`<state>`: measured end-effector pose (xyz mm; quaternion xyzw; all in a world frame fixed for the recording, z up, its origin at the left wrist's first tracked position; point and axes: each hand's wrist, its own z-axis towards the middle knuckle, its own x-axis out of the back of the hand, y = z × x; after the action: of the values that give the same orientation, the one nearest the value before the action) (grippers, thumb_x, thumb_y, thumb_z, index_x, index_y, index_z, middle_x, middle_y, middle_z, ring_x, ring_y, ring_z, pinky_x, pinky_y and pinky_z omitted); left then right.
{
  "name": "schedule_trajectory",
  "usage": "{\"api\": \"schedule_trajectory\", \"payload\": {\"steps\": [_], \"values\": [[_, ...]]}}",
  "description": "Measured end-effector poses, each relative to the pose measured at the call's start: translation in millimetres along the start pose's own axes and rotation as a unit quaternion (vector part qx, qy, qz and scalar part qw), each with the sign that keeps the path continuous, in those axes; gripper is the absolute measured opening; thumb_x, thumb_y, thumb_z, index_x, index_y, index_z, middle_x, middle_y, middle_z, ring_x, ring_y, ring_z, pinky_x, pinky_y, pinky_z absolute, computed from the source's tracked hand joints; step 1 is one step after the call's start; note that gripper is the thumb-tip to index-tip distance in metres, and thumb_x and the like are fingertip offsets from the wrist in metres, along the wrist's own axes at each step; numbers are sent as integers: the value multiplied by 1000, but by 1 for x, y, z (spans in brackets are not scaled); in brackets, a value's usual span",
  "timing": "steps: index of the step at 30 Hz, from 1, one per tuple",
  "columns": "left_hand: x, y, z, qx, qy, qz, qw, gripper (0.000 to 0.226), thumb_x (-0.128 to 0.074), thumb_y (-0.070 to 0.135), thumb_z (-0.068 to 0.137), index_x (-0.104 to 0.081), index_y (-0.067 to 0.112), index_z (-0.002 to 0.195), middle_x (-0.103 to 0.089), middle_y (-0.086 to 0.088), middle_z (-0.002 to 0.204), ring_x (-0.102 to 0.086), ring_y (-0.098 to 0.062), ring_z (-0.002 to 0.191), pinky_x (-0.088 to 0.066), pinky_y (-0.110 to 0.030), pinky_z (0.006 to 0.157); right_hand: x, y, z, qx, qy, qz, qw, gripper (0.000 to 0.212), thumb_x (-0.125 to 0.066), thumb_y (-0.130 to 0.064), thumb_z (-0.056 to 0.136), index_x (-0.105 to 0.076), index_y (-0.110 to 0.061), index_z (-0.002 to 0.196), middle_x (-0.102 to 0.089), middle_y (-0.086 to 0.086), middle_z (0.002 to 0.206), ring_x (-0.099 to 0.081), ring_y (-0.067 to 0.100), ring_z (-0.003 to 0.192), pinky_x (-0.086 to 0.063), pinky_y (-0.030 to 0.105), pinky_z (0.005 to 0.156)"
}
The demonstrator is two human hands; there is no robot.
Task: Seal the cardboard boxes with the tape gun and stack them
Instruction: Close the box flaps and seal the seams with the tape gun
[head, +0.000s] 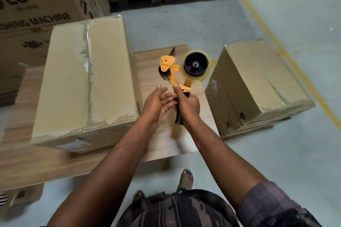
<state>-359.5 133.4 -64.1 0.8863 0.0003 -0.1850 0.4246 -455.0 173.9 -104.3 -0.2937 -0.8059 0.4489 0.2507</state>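
Right hand point(188, 103) is clamped round the black handle of the yellow metal tape gun point(171, 72), thumb up along the yellow frame. The gun is in the air over the right half of the light wooden tabletop point(55, 162), with the clear tape roll to the right and the cutter end pointing away. Left hand point(156, 101) is just beside the handle, palm up, fingers point(167, 97) straight and slightly apart, holding nothing. Can't tell whether they touch the handle (some blur there). Large brown cardboard box point(83, 79) lies on the left part of the tabletop, flaps down, with a glossy tape strip along the centre seam, so it looks sealed. Second brown cardboard box point(258, 83) is off the tabletop, past its right edge, tilted on flattened cardboard on the grey floor point(276, 153). Can't tell if its seam is taped. My read: the step in hand is readying the gun for the next seam. To do it well, use the free hand to pull the tape end clear over the roller, keeping skin off the cutter. Start the strip on the box's end face, draw one straight pull along the seam, tilt to cut and rub flat.
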Motion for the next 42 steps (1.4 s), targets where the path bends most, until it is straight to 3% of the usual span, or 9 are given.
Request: {"api": "schedule_trajectory", "payload": {"steps": [4,9,13,16,18,26,31,36,42], "values": [[46,65,-32,12,-27,-102,994,55,-36,57,103,-61,10,116,-67,-5,93,-62,-13,83,-51,-24,73,-9,-53,-39,180,-62,19,982,40,-78,-57,81,-78,-19,94,-78,-1,82,-76,15,72,-63,43,77],[107,111,-73,13,-76,-156,985,61,-43,64,98,-62,6,107,-63,-4,84,-59,-11,72,-53,-20,63,-41,-77,-78,278,-141,-12,950,39,-81,-48,81,-74,-12,95,-75,7,80,-72,23,74,-61,48,71],[157,125,-101,-28,-44,-170,984,48,-47,43,102,-70,9,77,-63,-1,64,-58,-10,59,-51,-19,63,-66,-79,-111,339,-214,-85,912,33,-84,-43,76,-71,-18,95,-75,-9,80,-70,7,75,-54,26,65],[207,119,-110,-39,-15,-174,984,40,-55,18,90,-72,15,54,-65,-1,64,-61,-10,55,-51,-17,59,-90,-77,-136,373,-241,-142,885,42,-90,-42,69,-71,-20,98,-76,-5,87,-73,13,84,-59,37,72],[237,112,-114,-17,-20,-194,981,15,-63,15,74,-77,13,66,-71,-3,78,-68,-13,65,-50,-13,64,-102,-75,-148,391,-248,-166,871,43,-95,-37,66,-69,-24,98,-75,-4,88,-72,13,85,-60,42,74],[335,91,-134,-24,-5,-232,972,35,-44,35,101,-68,11,105,-74,-9,96,-73,-17,78,-62,-29,66,-147,-50,-189,416,-263,-234,839,45,-97,-29,64,-58,-36,85,-67,-28,76,-63,-5,72,-46,14,61],[344,87,-140,-46,49,-127,990,54,-42,20,103,-77,15,62,-68,1,61,-64,-7,50,-52,-18,53,-164,-37,-207,419,-272,-245,831,46,-96,-42,63,-60,-40,91,-69,-24,81,-66,-2,78,-49,16,66],[347,90,-147,-128,73,-22,989,30,-41,18,106,-67,19,93,-74,2,76,-68,-14,73,-57,-31,68,-171,-31,-209,422,-251,-300,818,69,-81,-76,59,-70,-26,106,-72,-13,88,-68,5,81,-58,39,71],[354,86,-149,-107,72,17,992,27,-41,18,106,-63,16,90,-72,4,68,-62,-18,77,-52,-31,70,-169,-27,-205,427,-242,-329,806,68,-81,-76,61,-70,-26,106,-72,-14,87,-67,5,80,-58,42,71]]}}
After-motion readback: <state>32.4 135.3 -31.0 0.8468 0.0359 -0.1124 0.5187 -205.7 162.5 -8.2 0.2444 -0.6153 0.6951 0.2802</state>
